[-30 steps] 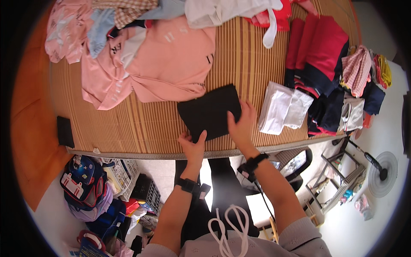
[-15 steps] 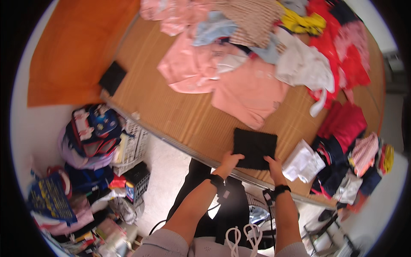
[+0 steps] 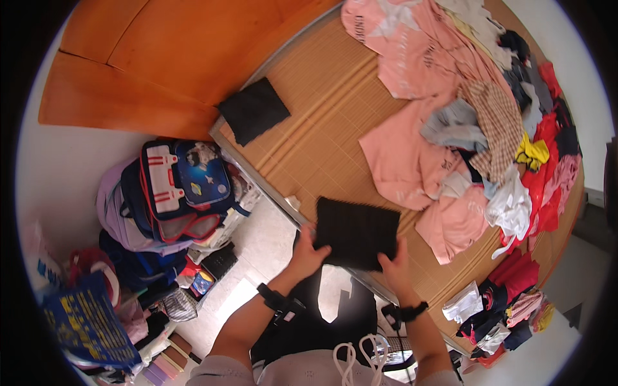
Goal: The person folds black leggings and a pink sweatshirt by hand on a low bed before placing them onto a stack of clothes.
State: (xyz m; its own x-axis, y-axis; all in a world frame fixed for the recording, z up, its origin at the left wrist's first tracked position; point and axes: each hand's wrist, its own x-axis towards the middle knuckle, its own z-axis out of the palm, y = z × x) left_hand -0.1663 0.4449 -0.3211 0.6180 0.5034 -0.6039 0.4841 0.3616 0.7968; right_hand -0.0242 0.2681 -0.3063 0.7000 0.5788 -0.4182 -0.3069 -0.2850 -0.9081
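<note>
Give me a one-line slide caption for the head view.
Both hands, left hand and right hand, grip a folded black garment at the bamboo mat's edge, beside a clothes pile.

There is one view, from a camera worn on the person's head. It looks down from high up, and the round lens bends everything near the rim. The forearms come in from the bottom edge. The bed with its woven mat [image 3: 335, 122] fills the upper right, and the floor [image 3: 257, 251] lies at the lower left.
</note>
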